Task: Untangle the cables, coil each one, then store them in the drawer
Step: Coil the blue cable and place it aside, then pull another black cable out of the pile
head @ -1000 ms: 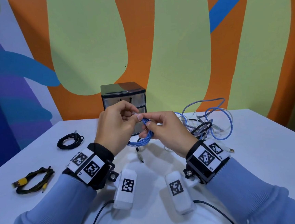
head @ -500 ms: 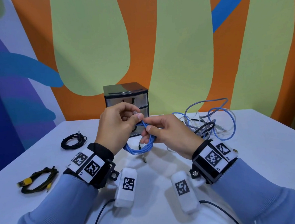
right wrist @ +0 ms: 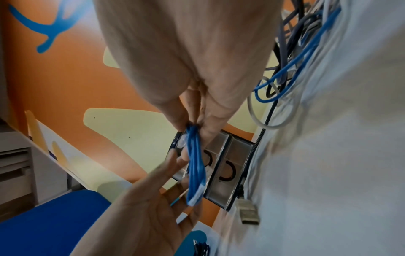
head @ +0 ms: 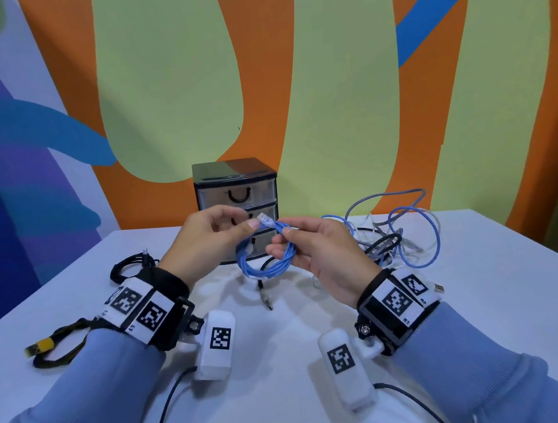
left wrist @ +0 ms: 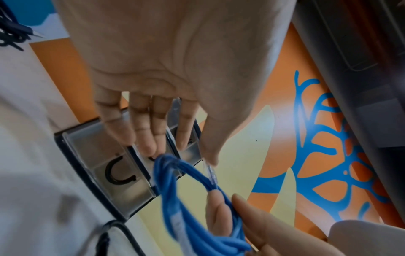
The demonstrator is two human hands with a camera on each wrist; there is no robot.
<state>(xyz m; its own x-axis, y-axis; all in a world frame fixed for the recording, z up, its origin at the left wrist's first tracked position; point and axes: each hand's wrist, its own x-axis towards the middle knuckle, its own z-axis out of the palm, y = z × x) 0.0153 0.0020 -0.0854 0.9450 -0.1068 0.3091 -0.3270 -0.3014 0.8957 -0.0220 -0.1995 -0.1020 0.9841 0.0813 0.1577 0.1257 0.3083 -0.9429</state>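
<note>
A blue network cable (head: 268, 262) wound into a small coil hangs in the air in front of the drawer unit (head: 235, 195). My right hand (head: 315, 255) pinches the coil's top between thumb and fingertips, which the right wrist view shows on the coil (right wrist: 195, 155). The clear plug (head: 264, 218) sticks up from the coil. My left hand (head: 219, 236) is beside it with fingers (left wrist: 142, 131) loosely extended and the thumb tip touching the plug (left wrist: 210, 170). All three drawers look closed.
A tangle of blue, grey, white and black cables (head: 401, 234) lies at the right. A black coiled cable (head: 130, 268) and a black cable with a yellow end (head: 53, 345) lie at the left. A black USB lead (head: 265, 297) lies under the hands.
My left hand has released its pinch on the cable end and spread its fingers. The right hand keeps the coil, now held a little higher with the plug standing free.
</note>
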